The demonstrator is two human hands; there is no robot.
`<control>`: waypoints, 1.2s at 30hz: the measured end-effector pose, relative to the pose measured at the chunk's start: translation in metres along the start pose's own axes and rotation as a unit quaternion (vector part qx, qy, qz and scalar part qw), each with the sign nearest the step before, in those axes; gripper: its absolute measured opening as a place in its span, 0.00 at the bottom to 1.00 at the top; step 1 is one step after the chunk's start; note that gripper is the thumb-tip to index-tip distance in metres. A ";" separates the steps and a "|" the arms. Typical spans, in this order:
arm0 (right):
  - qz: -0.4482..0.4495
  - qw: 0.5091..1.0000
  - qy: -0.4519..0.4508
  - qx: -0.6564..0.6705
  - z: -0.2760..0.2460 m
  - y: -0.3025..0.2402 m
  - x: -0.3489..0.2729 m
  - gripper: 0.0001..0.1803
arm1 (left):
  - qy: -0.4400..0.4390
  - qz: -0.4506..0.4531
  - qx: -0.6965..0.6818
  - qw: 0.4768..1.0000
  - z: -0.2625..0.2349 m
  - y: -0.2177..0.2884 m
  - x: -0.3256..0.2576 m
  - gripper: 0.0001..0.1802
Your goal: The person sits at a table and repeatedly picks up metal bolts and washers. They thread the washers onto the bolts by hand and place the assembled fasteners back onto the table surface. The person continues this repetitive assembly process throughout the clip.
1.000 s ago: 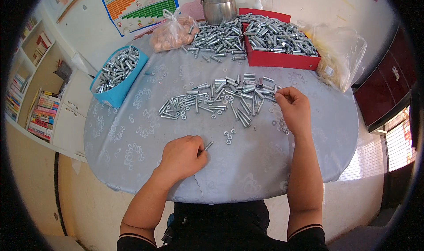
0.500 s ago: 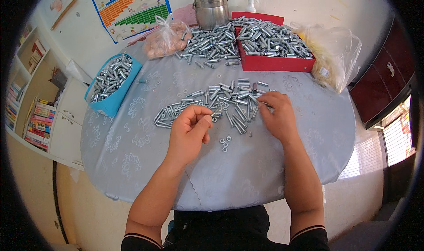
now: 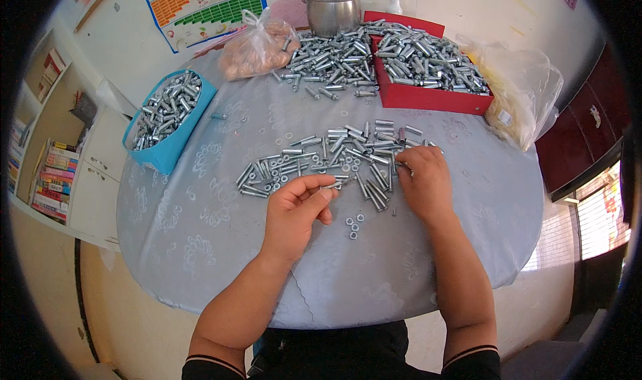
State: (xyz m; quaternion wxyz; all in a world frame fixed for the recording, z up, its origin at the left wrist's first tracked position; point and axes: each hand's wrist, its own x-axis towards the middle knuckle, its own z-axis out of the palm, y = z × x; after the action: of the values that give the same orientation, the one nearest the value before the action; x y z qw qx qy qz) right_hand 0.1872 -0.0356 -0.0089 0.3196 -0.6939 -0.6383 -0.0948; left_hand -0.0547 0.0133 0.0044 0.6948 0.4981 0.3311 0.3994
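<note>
My left hand is closed in a pinch, with a thin metal bolt between thumb and forefinger, just above the near edge of a loose pile. That pile holds silvery bolts, metal sleeves, washers and nuts. At its right side, my right hand reaches in with curled fingers; whatever lies under the fingertips is hidden. Between the two hands, nearer to me, several hex nuts lie in a small group, and a small screw rests beside them.
A blue bin full of assembled bolts stands at the left. Far back, more heap beside a red box, also filled. Around them are a steel pot, a tied bag and a clear plastic bag. A grey cloth covers the round table.
The view has tilted down and shifted slightly, so table items sit a little differently in it. My left hand still pinches the bolt, which now shows more plainly; my right stays at the pile.
</note>
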 end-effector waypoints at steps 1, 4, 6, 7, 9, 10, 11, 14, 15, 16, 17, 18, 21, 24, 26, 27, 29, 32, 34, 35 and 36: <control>0.011 1.000 0.000 -0.004 0.001 0.000 -0.001 0.09 | -0.002 -0.006 -0.006 1.000 0.000 -0.001 0.000 0.12; 0.028 0.999 -0.007 -0.019 0.001 -0.001 -0.002 0.10 | -0.005 -0.006 -0.007 1.000 0.000 -0.002 0.001 0.12; 0.020 0.999 -0.018 -0.032 0.000 -0.002 -0.002 0.11 | -0.008 -0.013 -0.005 1.000 0.002 -0.002 0.000 0.12; 0.020 1.000 -0.006 -0.002 0.000 -0.004 -0.001 0.11 | -0.009 -0.015 -0.004 1.000 0.002 -0.001 0.000 0.12; 0.019 0.998 0.019 0.056 -0.004 -0.010 0.001 0.10 | -0.008 -0.014 -0.006 1.000 0.002 -0.003 -0.001 0.12; 0.045 0.991 -0.015 0.124 -0.008 -0.015 0.001 0.10 | -0.005 -0.012 -0.008 1.000 0.002 -0.003 -0.001 0.12; 0.071 0.978 -0.049 0.190 -0.012 -0.023 -0.002 0.10 | -0.004 -0.007 -0.004 1.000 0.002 -0.002 0.000 0.12; 0.055 0.967 -0.105 0.225 -0.016 -0.037 -0.008 0.11 | 0.002 0.000 0.000 1.000 0.001 -0.003 -0.001 0.12; 0.034 0.970 -0.115 0.210 -0.016 -0.040 -0.010 0.11 | 0.005 0.001 -0.005 1.000 0.001 -0.003 -0.001 0.12; 0.049 0.968 -0.123 0.213 -0.016 -0.042 -0.010 0.11 | 0.005 0.002 -0.009 1.000 0.001 -0.003 0.000 0.12; 0.064 0.965 -0.131 0.216 -0.016 -0.044 -0.011 0.12 | 0.005 0.001 -0.007 1.000 0.002 -0.004 0.000 0.12; 0.079 0.963 -0.140 0.219 -0.016 -0.044 -0.011 0.12 | 0.004 0.000 -0.005 1.000 0.002 -0.004 0.000 0.12; 0.187 0.889 -0.173 0.382 -0.013 -0.042 -0.014 0.12 | -0.004 0.006 -0.003 1.000 0.002 -0.004 0.000 0.12; 0.160 0.880 -0.158 0.419 -0.010 -0.041 -0.017 0.13 | -0.009 0.009 -0.001 1.000 0.002 -0.004 -0.001 0.11; 0.051 0.925 -0.124 0.355 -0.013 -0.043 -0.014 0.14 | -0.010 0.010 0.004 1.000 0.003 -0.004 -0.001 0.11; -0.004 0.941 -0.105 0.321 -0.016 -0.044 -0.013 0.14 | -0.012 0.010 0.008 1.000 0.004 -0.004 -0.001 0.11; 0.002 0.942 -0.103 0.318 -0.019 -0.047 -0.013 0.15 | -0.011 0.010 0.016 1.000 0.004 -0.004 -0.002 0.11; 0.008 0.943 -0.108 0.315 -0.021 -0.049 -0.013 0.15 | -0.009 0.008 0.018 1.000 0.004 -0.005 -0.002 0.11; 0.015 0.943 -0.110 0.313 -0.023 -0.050 -0.013 0.15 | -0.011 0.005 0.011 1.000 0.004 -0.006 -0.001 0.11; 0.020 0.944 -0.110 0.311 -0.024 -0.050 -0.013 0.15 | -0.012 0.007 0.015 1.000 0.004 -0.006 -0.001 0.11; 0.024 0.944 -0.110 0.310 -0.024 -0.050 -0.012 0.15 | -0.013 0.008 0.019 1.000 0.004 -0.006 -0.001 0.11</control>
State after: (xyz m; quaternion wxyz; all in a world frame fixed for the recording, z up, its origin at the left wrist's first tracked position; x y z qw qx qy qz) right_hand 0.1445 -0.0604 0.0197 0.4485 -0.5821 -0.6504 0.1924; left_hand -0.0500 0.0091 -0.0004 0.6866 0.5190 0.3252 0.3918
